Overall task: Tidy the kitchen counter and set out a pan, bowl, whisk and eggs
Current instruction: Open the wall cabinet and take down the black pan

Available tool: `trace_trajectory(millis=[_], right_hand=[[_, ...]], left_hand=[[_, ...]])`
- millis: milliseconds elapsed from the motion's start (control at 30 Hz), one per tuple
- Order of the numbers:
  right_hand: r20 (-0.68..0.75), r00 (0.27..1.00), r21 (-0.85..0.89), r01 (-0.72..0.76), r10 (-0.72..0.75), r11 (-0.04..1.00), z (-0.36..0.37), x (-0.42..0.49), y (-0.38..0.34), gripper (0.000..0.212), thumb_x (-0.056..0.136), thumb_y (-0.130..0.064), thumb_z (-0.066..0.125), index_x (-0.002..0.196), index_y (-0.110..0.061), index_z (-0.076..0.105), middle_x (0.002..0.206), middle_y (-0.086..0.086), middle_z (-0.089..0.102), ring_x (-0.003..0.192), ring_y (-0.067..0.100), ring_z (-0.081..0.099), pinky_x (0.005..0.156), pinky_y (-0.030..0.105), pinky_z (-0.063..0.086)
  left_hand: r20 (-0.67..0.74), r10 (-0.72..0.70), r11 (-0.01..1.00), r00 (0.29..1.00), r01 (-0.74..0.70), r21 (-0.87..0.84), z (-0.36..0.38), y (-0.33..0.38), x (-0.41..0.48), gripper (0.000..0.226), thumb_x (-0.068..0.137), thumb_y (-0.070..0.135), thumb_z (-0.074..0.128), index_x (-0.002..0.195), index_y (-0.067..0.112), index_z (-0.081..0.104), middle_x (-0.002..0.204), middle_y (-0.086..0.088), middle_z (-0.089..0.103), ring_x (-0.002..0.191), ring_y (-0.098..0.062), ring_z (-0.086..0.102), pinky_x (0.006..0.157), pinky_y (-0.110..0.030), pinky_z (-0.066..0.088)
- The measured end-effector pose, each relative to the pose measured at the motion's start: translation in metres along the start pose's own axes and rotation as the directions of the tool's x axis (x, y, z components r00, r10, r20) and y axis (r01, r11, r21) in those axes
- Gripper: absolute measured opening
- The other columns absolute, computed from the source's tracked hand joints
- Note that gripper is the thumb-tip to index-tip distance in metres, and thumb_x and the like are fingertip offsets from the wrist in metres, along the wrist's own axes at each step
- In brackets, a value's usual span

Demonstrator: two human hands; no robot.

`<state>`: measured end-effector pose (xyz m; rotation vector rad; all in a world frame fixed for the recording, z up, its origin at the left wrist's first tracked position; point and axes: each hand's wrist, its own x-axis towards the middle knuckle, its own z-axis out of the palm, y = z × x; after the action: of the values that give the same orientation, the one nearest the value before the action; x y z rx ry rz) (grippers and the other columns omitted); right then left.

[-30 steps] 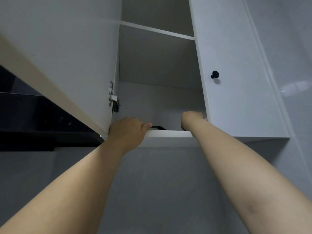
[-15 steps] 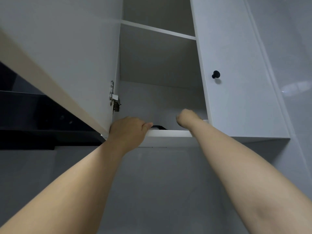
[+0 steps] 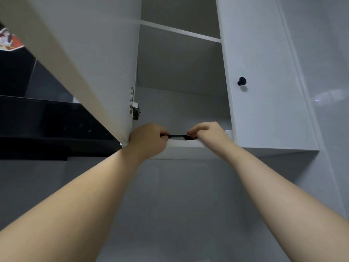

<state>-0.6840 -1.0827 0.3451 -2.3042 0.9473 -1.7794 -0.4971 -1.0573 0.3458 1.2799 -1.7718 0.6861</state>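
I look up into an open white wall cabinet (image 3: 181,148). On its bottom shelf lies a black handle (image 3: 178,137), likely the pan's; only a short strip shows above the shelf edge, the rest is hidden. My left hand (image 3: 148,141) grips the left end of this handle at the shelf's front edge. My right hand (image 3: 207,133) has its fingers curled over the handle's right end. Both arms reach up from below.
The left cabinet door (image 3: 75,59) hangs open over my left arm, with a metal hinge (image 3: 134,106). The right door (image 3: 264,91) is closed and has a black knob (image 3: 242,81). A black range hood (image 3: 47,125) sits at the left. An upper shelf (image 3: 181,32) shows nothing.
My right hand moved left from the cabinet's right side and closed over the black handle. More of the handle now shows above the shelf edge. My left hand stayed in place.
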Motion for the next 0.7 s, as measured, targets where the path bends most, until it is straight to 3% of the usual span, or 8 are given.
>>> trace_trajectory(millis=[67, 167, 267, 367, 533, 700], right_hand=[[0.034, 0.999, -0.092, 0.013, -0.01, 0.996, 0.0, -0.007, -0.002, 0.034, 0.083, -0.001, 0.045, 0.087, -0.022, 0.071, 0.089, -0.009, 0.069, 0.094, 0.009, 0.062, 0.08, 0.019, 0.046], [0.021, 0.999, -0.302, 0.039, -0.034, 0.952, 0.0, -0.012, -0.007, 0.03, 0.082, -0.006, 0.05, 0.098, -0.021, 0.071, 0.099, -0.003, 0.07, 0.097, 0.015, 0.062, 0.086, 0.03, 0.051], [0.02, 0.996, -0.569, 0.085, -0.09, 0.818, 0.001, -0.012, -0.015, 0.024, 0.085, -0.011, 0.049, 0.096, -0.02, 0.068, 0.094, 0.003, 0.068, 0.09, 0.026, 0.06, 0.076, 0.035, 0.052], [0.023, 0.989, -0.716, 0.121, -0.149, 0.688, 0.001, -0.014, -0.02, 0.019, 0.087, -0.011, 0.046, 0.088, -0.015, 0.065, 0.087, 0.01, 0.065, 0.075, 0.032, 0.052, 0.062, 0.034, 0.044], [0.037, 0.986, -0.785, 0.128, -0.161, 0.607, -0.009, -0.022, -0.029, 0.021, 0.087, -0.002, 0.046, 0.089, -0.009, 0.065, 0.075, 0.007, 0.054, 0.071, 0.031, 0.045, 0.055, 0.032, 0.029], [-0.028, 0.976, -0.695, 0.135, -0.214, 0.706, -0.019, -0.03, -0.026, 0.019, 0.09, -0.002, 0.047, 0.087, -0.003, 0.066, 0.078, 0.012, 0.063, 0.078, 0.033, 0.053, 0.064, 0.035, 0.04]], left_hand=[[-0.017, -0.005, 0.999, 1.0, 0.004, -0.044, -0.001, 0.001, -0.001, 0.023, 0.093, 0.023, 0.051, 0.104, 0.023, 0.071, 0.103, 0.001, 0.069, 0.096, -0.022, 0.059, 0.082, -0.034, 0.05], [-0.053, 0.013, 0.992, 0.999, -0.019, -0.122, -0.001, 0.004, 0.0, 0.02, 0.092, 0.022, 0.056, 0.101, 0.017, 0.073, 0.102, -0.002, 0.07, 0.096, -0.022, 0.06, 0.084, -0.034, 0.048], [-0.088, 0.068, 0.991, 0.994, -0.078, -0.111, -0.001, 0.013, 0.002, 0.018, 0.091, 0.022, 0.058, 0.099, 0.016, 0.073, 0.099, -0.004, 0.068, 0.097, -0.024, 0.058, 0.081, -0.032, 0.044], [-0.114, 0.119, 0.987, 0.986, -0.13, -0.092, -0.003, 0.026, 0.002, 0.017, 0.091, 0.022, 0.059, 0.097, 0.015, 0.073, 0.097, -0.004, 0.068, 0.095, -0.023, 0.057, 0.076, -0.03, 0.04], [-0.128, 0.114, 0.981, 0.985, -0.132, -0.139, -0.01, 0.026, 0.0, 0.016, 0.088, 0.022, 0.063, 0.098, 0.017, 0.073, 0.1, -0.003, 0.069, 0.098, -0.021, 0.059, 0.082, -0.03, 0.044], [0.022, 0.073, 0.995, 0.997, -0.071, -0.066, -0.017, 0.01, -0.006, 0.028, 0.089, 0.03, 0.061, 0.115, 0.02, 0.067, 0.111, 0.0, 0.067, 0.104, -0.022, 0.06, 0.088, -0.033, 0.048]])
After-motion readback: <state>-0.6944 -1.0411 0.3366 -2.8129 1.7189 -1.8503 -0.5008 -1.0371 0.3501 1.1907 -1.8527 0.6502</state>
